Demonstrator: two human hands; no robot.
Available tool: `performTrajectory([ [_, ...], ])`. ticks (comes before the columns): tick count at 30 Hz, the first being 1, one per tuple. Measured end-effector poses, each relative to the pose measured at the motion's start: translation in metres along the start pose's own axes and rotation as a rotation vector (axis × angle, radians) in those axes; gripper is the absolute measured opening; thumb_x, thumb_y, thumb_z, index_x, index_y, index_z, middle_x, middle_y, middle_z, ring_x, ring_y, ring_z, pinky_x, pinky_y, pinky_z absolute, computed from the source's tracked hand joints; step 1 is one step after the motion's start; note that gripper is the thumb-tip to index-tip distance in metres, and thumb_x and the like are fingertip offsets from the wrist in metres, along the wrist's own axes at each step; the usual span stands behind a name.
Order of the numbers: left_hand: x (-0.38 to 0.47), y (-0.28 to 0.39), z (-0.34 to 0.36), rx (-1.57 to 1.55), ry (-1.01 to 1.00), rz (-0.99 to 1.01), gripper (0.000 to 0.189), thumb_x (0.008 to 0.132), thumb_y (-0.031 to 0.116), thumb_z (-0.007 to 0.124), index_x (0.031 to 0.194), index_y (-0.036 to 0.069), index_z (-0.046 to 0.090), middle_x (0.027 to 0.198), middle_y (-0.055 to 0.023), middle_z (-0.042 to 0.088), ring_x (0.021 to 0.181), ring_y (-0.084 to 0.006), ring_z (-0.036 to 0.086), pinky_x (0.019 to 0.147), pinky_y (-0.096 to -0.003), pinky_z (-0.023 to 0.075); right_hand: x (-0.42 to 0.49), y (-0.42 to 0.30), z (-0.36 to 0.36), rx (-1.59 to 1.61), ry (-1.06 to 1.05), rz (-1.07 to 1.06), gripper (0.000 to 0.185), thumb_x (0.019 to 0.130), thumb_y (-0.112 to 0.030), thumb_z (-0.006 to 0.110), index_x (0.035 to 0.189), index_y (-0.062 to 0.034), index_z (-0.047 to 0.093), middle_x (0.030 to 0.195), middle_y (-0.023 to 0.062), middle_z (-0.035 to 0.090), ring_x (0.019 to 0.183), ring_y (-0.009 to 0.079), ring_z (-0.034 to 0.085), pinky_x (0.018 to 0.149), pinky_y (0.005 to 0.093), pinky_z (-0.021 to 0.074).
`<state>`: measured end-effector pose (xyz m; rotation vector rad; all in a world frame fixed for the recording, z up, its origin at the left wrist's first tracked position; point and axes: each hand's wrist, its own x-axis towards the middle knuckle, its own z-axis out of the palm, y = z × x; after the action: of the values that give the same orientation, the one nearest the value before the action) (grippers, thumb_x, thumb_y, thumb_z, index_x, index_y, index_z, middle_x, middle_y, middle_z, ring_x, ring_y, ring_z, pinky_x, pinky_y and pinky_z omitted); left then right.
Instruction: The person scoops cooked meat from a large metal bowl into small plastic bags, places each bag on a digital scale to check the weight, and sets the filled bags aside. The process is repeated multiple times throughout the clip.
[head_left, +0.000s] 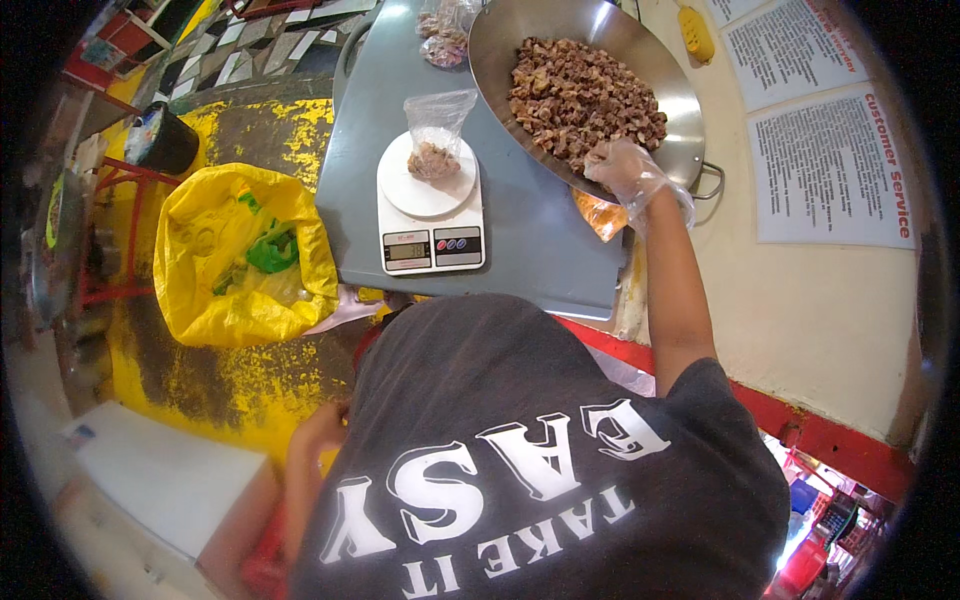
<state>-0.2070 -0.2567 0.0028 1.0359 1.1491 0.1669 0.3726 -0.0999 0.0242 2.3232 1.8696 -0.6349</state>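
Note:
My right hand (624, 171), in a clear plastic glove, reaches into a wide metal pan (491, 56) at its near side. Its fingers are curled at the edge of a heap of chopped brown meat (585, 97); whether they grip any pieces is hidden. Left of the pan, a clear plastic bag (435, 154) with a small portion of meat at its bottom stands on the round plate of a white digital kitchen scale (433, 251). The scale's display is lit. My left hand (327, 426) hangs low beside my body, partly hidden by my dark shirt.
More filled clear bags (444, 37) lie at the far end of the grey table (360, 150). An orange packet (601, 214) sits under the pan's near rim. A yellow sack (180, 262) with plastic wrappers stands left of the table. Printed sheets (825, 172) hang on the right-hand wall.

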Motion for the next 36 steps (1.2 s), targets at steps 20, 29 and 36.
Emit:
performTrajectory([
  [20, 0.053, -0.060, -0.029, 0.545, -0.100, -0.050, 0.042, 0.066, -0.005, 0.066, 0.107, 0.002, 0.063, 0.103, -0.0248, 0.064, 0.104, -0.0384, 0.061, 0.092, -0.0433, 0.0489, 0.001, -0.098, -0.058, 1.136, -0.220, -0.530, 0.045, 0.077, -0.031, 0.074, 0.112, -0.0031, 0.066, 0.093, 0.0013, 0.066, 0.074, 0.0085, 0.057, 0.066, 0.0234, 0.0461],
  [29, 0.053, -0.010, -0.013, 0.976, -0.158, -0.016, 0.032, 0.074, 0.013, 0.065, 0.105, 0.003, 0.065, 0.104, -0.0245, 0.064, 0.106, -0.0379, 0.059, 0.090, -0.0436, 0.0495, 0.056, -0.170, -0.099, 0.460, -0.111, -0.450, 0.023, 0.078, -0.025, 0.071, 0.093, -0.0079, 0.073, 0.070, 0.0022, 0.063, 0.065, 0.0120, 0.055, 0.060, 0.0282, 0.0443],
  [36, 0.078, 0.032, -0.004, 1.051, 0.045, 0.005, 0.016, 0.083, 0.013, 0.060, 0.093, 0.003, 0.066, 0.090, -0.0238, 0.065, 0.088, -0.0394, 0.064, 0.078, -0.0476, 0.0512, 0.081, -0.187, -0.094, 0.117, -0.152, -0.442, 0.020, 0.079, -0.021, 0.071, 0.095, -0.0095, 0.074, 0.073, 0.0044, 0.068, 0.064, 0.0147, 0.061, 0.060, 0.0310, 0.0488],
])
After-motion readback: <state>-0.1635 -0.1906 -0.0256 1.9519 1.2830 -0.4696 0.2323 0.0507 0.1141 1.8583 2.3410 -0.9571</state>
